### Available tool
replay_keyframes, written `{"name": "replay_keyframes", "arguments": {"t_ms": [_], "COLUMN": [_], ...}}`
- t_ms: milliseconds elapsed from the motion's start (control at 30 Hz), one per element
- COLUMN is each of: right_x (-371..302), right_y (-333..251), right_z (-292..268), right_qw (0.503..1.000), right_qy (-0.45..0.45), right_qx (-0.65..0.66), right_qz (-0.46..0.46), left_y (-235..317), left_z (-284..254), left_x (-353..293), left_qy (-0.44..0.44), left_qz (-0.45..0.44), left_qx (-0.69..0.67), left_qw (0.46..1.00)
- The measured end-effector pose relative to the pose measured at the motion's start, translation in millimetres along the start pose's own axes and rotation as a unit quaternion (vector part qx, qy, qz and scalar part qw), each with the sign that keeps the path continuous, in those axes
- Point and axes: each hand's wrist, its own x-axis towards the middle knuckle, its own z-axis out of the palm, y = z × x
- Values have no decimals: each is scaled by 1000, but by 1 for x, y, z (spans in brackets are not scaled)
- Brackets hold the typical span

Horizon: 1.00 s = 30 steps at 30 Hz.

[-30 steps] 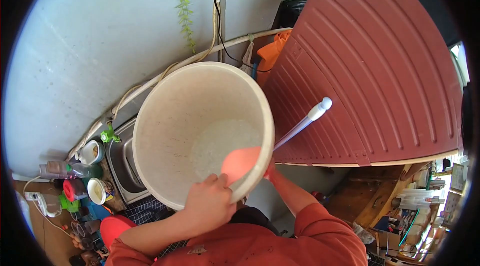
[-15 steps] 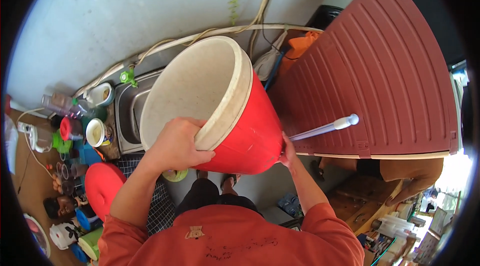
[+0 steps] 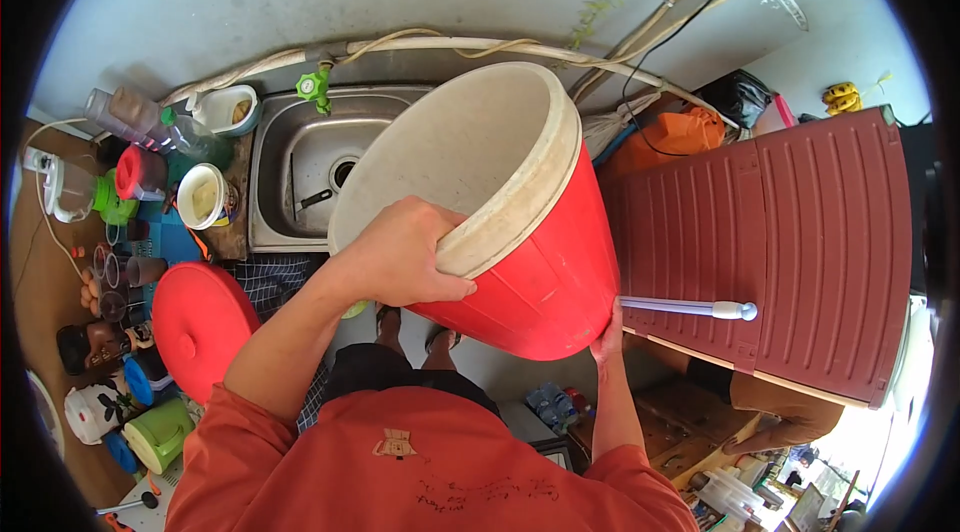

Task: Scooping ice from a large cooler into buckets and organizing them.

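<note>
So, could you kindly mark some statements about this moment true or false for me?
1. The left hand grips the rim of the red bucket. True.
2. The right hand hangs well away from the bucket. False: the right hand is at the bucket's base.
3. The bucket stands upright on the floor. False: it is held up, tilted.
4. A round red lid is to the left of the bucket. True.
5. The tap at the sink has a blue handle. False: the tap's handle is green.

Bucket (image 3: 540,277) between the sink (image 3: 308,147) and the panel (image 3: 740,232), tap (image 3: 314,88) behind the sink, lid (image 3: 205,327) left of the bucket
</note>
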Motion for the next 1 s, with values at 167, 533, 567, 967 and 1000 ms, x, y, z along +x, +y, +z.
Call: {"name": "replay_keyframes", "arguments": {"t_ms": [167,533,567,967,1000], "right_x": [2,3,1,10,10], "right_y": [-12,-31,-36,-71,-72], "right_z": [19,36,45,53,51], "right_qw": [999,1000,1000,998,997], "right_qy": [-33,-5,1,28,35], "right_qx": [21,-1,-5,-63,-75], "right_qz": [-4,-1,8,6,-5], "left_y": [-9,-32,-31,-41,-44], "left_z": [-10,-12,-13,-25,-24], "left_x": [4,-5,-9,-24,-25], "left_qy": [-6,26,39,36,38], "left_qz": [3,-12,-7,-54,-54], "left_qx": [-24,-84,-87,-155,-157], "left_qw": [1000,996,995,986,985]}}
